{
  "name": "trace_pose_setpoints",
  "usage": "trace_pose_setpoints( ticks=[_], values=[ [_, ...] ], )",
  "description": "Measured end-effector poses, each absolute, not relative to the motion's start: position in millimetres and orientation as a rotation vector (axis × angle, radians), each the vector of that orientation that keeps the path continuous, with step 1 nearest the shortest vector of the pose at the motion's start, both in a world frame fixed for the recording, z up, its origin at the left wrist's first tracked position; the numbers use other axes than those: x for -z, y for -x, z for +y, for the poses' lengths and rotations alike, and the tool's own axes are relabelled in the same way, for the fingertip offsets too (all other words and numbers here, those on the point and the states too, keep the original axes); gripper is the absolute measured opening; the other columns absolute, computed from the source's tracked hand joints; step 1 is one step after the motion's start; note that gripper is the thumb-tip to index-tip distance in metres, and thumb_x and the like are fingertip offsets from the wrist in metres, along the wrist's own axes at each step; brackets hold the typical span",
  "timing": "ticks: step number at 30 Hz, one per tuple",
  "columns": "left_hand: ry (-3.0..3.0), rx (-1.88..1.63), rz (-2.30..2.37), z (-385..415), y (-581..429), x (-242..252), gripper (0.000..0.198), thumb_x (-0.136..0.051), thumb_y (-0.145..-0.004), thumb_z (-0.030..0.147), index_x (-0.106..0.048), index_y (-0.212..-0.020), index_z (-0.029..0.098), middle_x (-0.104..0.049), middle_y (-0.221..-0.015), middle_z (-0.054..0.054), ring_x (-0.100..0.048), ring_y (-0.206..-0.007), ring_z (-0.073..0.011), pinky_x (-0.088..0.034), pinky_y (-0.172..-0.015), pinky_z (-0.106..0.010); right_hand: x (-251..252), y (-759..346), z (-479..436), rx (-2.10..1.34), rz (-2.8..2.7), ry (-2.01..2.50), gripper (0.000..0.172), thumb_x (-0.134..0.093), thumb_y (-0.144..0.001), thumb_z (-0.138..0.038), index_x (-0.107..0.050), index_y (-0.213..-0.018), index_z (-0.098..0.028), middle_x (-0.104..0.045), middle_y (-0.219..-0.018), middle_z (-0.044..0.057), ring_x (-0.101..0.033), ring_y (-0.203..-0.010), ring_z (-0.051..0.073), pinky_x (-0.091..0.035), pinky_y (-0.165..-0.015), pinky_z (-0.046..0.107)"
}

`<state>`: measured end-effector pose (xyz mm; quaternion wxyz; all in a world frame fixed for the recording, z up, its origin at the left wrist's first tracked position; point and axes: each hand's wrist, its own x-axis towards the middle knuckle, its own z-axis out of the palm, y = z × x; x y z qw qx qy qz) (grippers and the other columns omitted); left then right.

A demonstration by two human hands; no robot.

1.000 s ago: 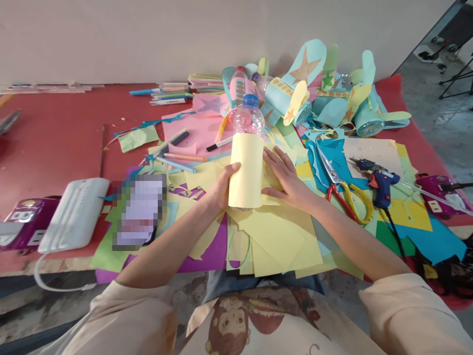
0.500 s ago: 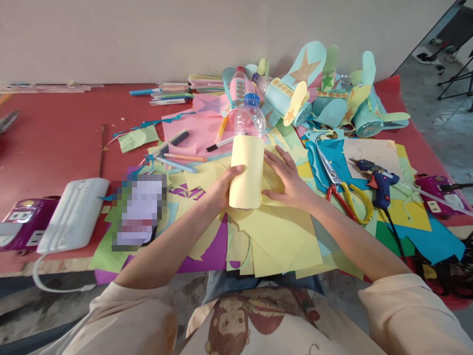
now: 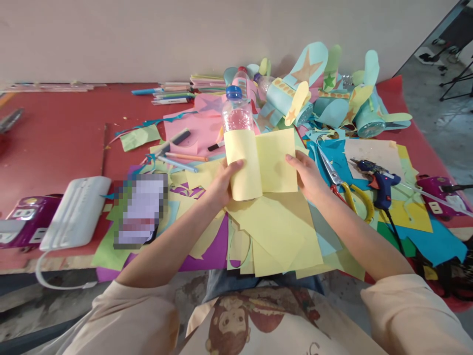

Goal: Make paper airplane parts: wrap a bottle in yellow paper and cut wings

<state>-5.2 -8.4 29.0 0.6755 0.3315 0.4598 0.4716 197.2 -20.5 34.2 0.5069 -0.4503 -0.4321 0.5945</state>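
A clear plastic bottle with a blue cap stands tilted a little to the left over the paper pile. Pale yellow paper wraps its lower part, and one end of the sheet sticks out flat to the right. My left hand is closed round the wrapped bottle, thumb on its front. With thumb in front and fingers behind, my right hand pinches the right edge of the paper. The bottle's far side is hidden.
Scissors and a blue glue gun lie to the right. Paper-decorated bottles crowd the back. A blurred phone, a white power strip and markers are on the left. Yellow sheets cover the front.
The paper's free end has come away from the bottle and now extends right in my right hand, which was open beside it. The bottle has shifted left and tilted.
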Motion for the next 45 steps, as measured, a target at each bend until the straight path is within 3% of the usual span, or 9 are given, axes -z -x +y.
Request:
trace_pose_setpoints(
  ticks=[4,11,16,21,26,37,42,45],
  values=[
    [-0.79,-1.04,1.039,-9,3,-29,0.067,-0.079,-0.052,0.049,-0.048,-0.105,0.021,-0.067,-0.094,-0.006,-0.066,-0.087,-0.026,-0.059,-0.071,-0.039,-40,-194,-25,-1.483,-0.904,1.097,0.029,-0.072,-0.071,-0.049,-0.069,-0.084,-0.023,-0.076,-0.094,0.004,-0.067,-0.108,0.028,-0.051,-0.096,0.044],
    [-0.86,-0.992,1.016,-10,3,-33,0.075,-0.077,-0.055,0.051,-0.047,-0.116,0.02,-0.068,-0.107,-0.011,-0.067,-0.097,-0.0324,-0.06,-0.077,-0.045,-43,-192,-31,-1.478,-0.88,1.039,0.026,-0.074,-0.072,-0.048,-0.065,-0.07,-0.024,-0.073,-0.082,-0.001,-0.066,-0.105,0.024,-0.048,-0.1,0.039],
    [-0.926,-0.97,0.975,-12,2,-35,0.08,-0.077,-0.058,0.049,-0.046,-0.126,0.019,-0.068,-0.114,-0.013,-0.067,-0.098,-0.0332,-0.061,-0.079,-0.045,-40,-194,-36,-1.551,-0.985,1.001,0.028,-0.068,-0.078,-0.053,-0.068,-0.082,-0.025,-0.073,-0.083,-0.002,-0.067,-0.104,0.024,-0.05,-0.097,0.041],
    [-0.987,-0.972,0.973,-14,3,-32,0.077,-0.075,-0.064,0.046,-0.045,-0.13,0.022,-0.066,-0.117,-0.011,-0.067,-0.1,-0.0326,-0.06,-0.079,-0.044,-40,-195,-39,-1.744,-1.077,0.96,0.041,-0.058,-0.084,-0.058,-0.068,-0.109,-0.027,-0.073,-0.111,0.002,-0.061,-0.12,0.027,-0.05,-0.1,0.047],
    [-1.059,-1.012,0.983,-16,3,-30,0.076,-0.075,-0.066,0.043,-0.043,-0.132,0.025,-0.064,-0.121,-0.009,-0.065,-0.104,-0.0308,-0.06,-0.08,-0.041,-40,-195,-39,-1.805,-1.124,0.94,0.047,-0.052,-0.087,-0.059,-0.063,-0.121,-0.028,-0.072,-0.117,0.002,-0.059,-0.125,0.027,-0.049,-0.103,0.048],
    [-1.09,-1.013,0.972,-19,3,-26,0.068,-0.071,-0.071,0.047,-0.042,-0.129,0.026,-0.061,-0.125,-0.007,-0.062,-0.112,-0.0284,-0.056,-0.088,-0.038,-44,-192,-41,-1.869,-1.088,0.944,0.048,-0.055,-0.086,-0.057,-0.062,-0.124,-0.029,-0.072,-0.116,0.002,-0.061,-0.121,0.027,-0.05,-0.102,0.044],
    [-0.889,-0.968,0.878,-16,1,-31,0.064,-0.053,-0.068,0.051,-0.046,-0.124,0.019,-0.067,-0.114,-0.009,-0.064,-0.108,-0.033,-0.057,-0.086,-0.044,-43,-194,-40,-1.858,-1.076,0.989,0.048,-0.056,-0.084,-0.06,-0.063,-0.121,-0.03,-0.071,-0.12,0.001,-0.059,-0.124,0.026,-0.051,-0.102,0.044],
    [-0.856,-0.943,0.88,-14,1,-35,0.064,-0.053,-0.066,0.045,-0.047,-0.125,0.02,-0.069,-0.111,-0.007,-0.065,-0.106,-0.0321,-0.057,-0.088,-0.044,-40,-195,-38,-1.849,-1.062,1.002,0.047,-0.057,-0.084,-0.06,-0.062,-0.121,-0.031,-0.069,-0.125,0.001,-0.057,-0.127,0.027,-0.05,-0.103,0.046]
  ],
)
